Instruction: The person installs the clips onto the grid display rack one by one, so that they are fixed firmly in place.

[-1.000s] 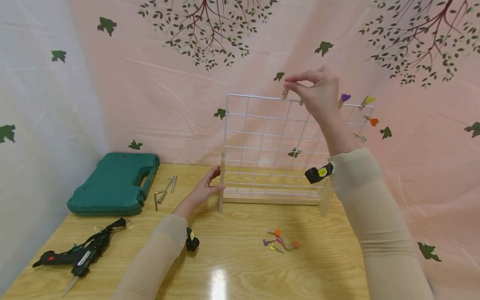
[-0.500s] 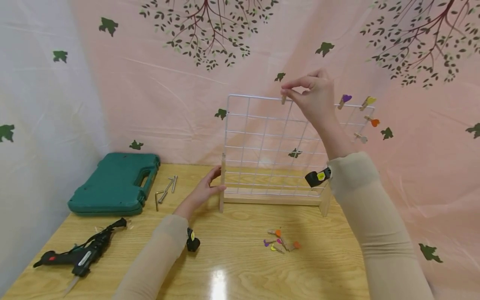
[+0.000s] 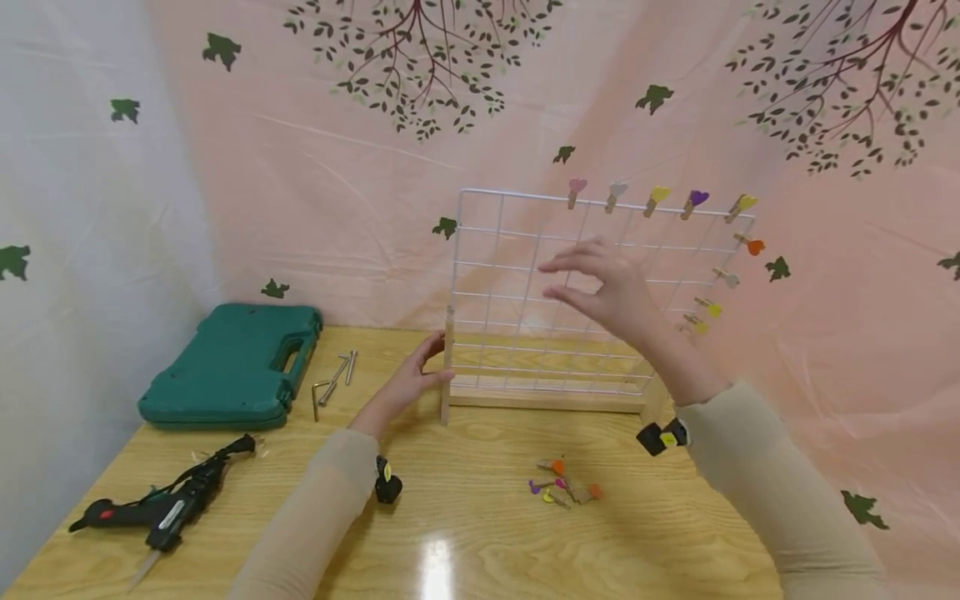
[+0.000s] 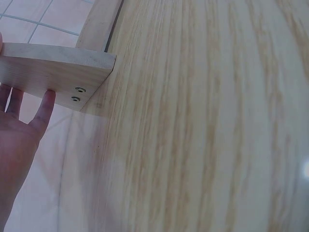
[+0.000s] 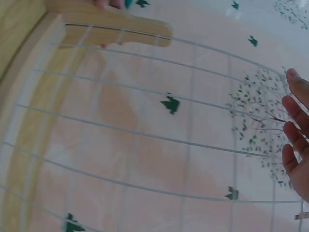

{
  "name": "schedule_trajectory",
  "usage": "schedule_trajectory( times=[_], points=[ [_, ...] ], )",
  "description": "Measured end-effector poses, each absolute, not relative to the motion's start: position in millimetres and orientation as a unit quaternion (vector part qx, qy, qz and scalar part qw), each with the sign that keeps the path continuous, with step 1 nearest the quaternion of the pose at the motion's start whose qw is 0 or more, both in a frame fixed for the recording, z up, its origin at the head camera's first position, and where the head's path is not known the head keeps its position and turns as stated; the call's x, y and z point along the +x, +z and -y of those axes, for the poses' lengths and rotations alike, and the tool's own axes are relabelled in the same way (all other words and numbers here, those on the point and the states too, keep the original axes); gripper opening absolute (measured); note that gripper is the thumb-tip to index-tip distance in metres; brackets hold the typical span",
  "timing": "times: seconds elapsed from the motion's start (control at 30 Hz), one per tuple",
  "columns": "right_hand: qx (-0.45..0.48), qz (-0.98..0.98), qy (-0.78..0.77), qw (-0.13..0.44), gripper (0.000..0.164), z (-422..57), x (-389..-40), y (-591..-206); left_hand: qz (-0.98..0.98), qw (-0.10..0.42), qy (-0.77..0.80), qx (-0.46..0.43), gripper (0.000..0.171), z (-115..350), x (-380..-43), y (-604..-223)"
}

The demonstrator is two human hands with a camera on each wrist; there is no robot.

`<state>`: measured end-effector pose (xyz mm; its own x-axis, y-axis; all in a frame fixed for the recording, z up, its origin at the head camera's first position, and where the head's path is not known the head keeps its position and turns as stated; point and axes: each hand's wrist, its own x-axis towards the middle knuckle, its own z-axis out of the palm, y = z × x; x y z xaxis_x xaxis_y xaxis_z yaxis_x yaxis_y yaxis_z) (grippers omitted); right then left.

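A white wire grid panel (image 3: 512, 263) stands upright in a wooden stand (image 3: 543, 398). My left hand (image 3: 408, 382) touches the stand's left side board (image 4: 60, 72); in the left wrist view, fingertips rest on its outer face near two screws. My right hand (image 3: 611, 292) hovers before the grid, thumb and fingers apart, holding nothing. On the grid's top wire sits a pink heart clothespin (image 3: 576, 192), left of a row with a white heart clothespin (image 3: 617, 197), a yellow one and a purple one. More heart clothespins (image 3: 726, 277) run down the right edge, partly near my forearm.
Several loose heart clothespins (image 3: 558, 485) lie on the table (image 3: 480, 467) in front of the stand. To the left are a green plastic case (image 3: 225, 367), bolts with a hex key (image 3: 330, 383), and a black glue gun (image 3: 168, 504). A pink leaf-patterned cloth (image 3: 360, 208) hangs behind.
My right hand has let go of the pink heart clothespin on the top wire and dropped down in front of the grid, its fingers spreading. The left hand stays at the side board.
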<state>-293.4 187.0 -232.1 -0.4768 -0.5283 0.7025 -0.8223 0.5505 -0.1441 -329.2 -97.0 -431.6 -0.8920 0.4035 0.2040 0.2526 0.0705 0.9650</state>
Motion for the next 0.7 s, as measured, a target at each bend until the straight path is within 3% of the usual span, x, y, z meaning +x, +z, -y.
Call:
schedule_trajectory(
  times=[0.2,0.47,0.7],
  points=[
    [0.430,0.853,0.239,0.173,0.032,-197.2,-284.7,-308.6,-0.732,0.063,0.643,0.217,0.070,95.9,-328.7,-432.2],
    [0.425,0.868,0.247,0.066,0.036,-215.7,-279.1,-406.6,-0.742,0.060,0.630,0.221,0.070,97.3,-328.1,-429.5],
    [0.371,0.887,0.272,-0.053,0.026,-233.2,-273.3,-447.3,-0.740,0.058,0.631,0.226,0.072,97.0,-327.9,-428.7]
  ],
)
